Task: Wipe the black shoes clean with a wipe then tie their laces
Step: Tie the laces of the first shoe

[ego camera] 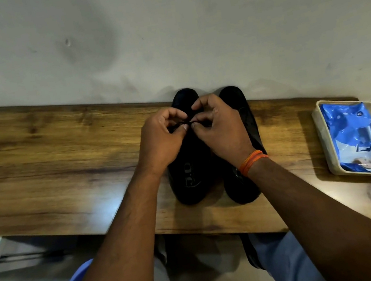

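The lace (pixel 187 123) of the left black shoe (pixel 189 164) runs crosswise over the instep, at right angles to the shoe's heel-to-toe axis. Your left hand (pixel 163 139) and right hand (pixel 220 129) each pinch one end, fingertips almost meeting at the centre, equally near. Judged step: tightening the knot, so pull outward. The right black shoe (pixel 242 135) stands just beside, on the wooden shelf (pixel 60 161).

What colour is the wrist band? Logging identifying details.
Orange, on the right wrist; the head view shows it.

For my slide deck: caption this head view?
Both hands, left and right, pinch the left black shoe's lace on a wooden shelf.
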